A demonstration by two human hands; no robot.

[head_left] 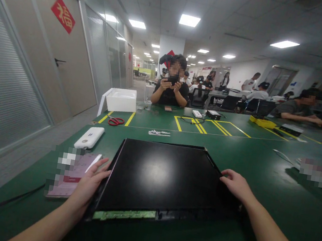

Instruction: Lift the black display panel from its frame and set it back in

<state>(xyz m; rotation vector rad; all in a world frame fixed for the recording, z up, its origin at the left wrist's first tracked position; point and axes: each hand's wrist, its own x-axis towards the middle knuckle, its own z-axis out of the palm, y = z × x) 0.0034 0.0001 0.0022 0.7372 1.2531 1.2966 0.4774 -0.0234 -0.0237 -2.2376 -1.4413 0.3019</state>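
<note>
A black flat display panel (156, 173) in a dark frame lies face up in front of me, close over the green table. Along its near edge runs a narrow green circuit board (125, 214). My left hand (92, 177) grips the panel's left side, with the thumb along the edge and some fingers raised. On the far side, my right hand (236, 184) pinches the right edge of the frame between thumb and fingers. The undersides of both grips are hidden. Beside my left wrist lies a pinkish booklet (78, 170).
A white power bank (89, 137), red-handled scissors (116, 121) and a white open box (121, 99) stand to the left on the green table (265, 162). Yellow tape marks (201, 126) lie beyond the panel. Across the table, a person (172, 83) holds up a dark phone-like device.
</note>
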